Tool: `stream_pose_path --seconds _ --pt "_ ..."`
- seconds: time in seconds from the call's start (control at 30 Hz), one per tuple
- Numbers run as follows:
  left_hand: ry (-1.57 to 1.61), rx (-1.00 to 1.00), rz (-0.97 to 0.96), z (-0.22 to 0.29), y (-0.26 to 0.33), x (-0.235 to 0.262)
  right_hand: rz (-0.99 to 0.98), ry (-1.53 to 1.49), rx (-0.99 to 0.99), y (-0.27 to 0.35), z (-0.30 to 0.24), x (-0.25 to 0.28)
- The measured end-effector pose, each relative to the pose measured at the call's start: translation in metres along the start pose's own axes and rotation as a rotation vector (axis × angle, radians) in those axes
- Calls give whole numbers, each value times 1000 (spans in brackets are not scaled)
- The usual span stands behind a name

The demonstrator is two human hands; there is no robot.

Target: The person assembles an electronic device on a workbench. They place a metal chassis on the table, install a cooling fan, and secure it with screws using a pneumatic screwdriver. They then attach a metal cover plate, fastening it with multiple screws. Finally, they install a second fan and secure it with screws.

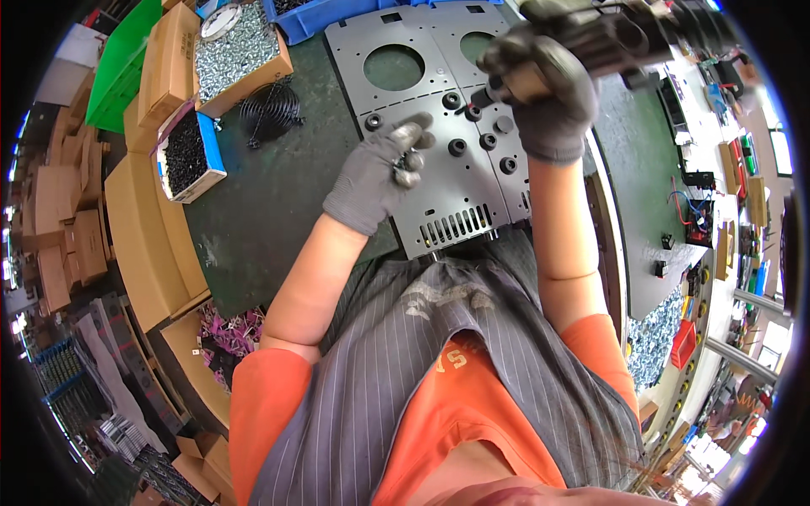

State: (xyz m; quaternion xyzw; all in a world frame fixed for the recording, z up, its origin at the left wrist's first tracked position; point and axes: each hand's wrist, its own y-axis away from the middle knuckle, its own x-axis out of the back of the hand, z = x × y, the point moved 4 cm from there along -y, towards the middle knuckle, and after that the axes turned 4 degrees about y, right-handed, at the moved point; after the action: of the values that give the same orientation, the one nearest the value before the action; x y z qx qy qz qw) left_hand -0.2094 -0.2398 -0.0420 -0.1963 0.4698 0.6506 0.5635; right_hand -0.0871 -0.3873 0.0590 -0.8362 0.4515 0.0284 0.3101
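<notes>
Grey work gloves cover both hands. My right hand [553, 97] is wrapped round the grip of a dark power screwdriver [620, 38], blurred by motion, its tip pointing left and down at a grey sheet-metal panel [434, 181]. Several round black rubber feet [457, 148] sit on the panel, some close beneath the tip. Whether the tip touches one, I cannot tell. Over the panel's left part, my left hand [384, 169] has its fingers curled together; small shiny bits show at the fingertips, too small to name. Beyond it, the panel has a large round hole [394, 67].
Left on the dark green table [253, 228] lie a black wire fan guard [270, 110], a carton of silvery screws [240, 55] and a box of small black screws [187, 156]. A blue bin [325, 18] stands behind. Purple-and-white parts [229, 337] fill a carton at lower left.
</notes>
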Motion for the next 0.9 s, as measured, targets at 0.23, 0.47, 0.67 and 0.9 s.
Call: stream_pose_path --seconds 0.23,0.47,0.67,0.9 --pt "-7 163 -75 -31 3 -17 -27 -193 159 34 -33 -17" --pt "34 191 -71 -45 6 -33 -20 -222 153 47 -43 -15" --pt "-122 174 -10 -53 7 -40 -35 -365 195 55 -44 -6" --pt "-909 -316 -129 -18 -10 -57 197 -263 97 54 -44 29"
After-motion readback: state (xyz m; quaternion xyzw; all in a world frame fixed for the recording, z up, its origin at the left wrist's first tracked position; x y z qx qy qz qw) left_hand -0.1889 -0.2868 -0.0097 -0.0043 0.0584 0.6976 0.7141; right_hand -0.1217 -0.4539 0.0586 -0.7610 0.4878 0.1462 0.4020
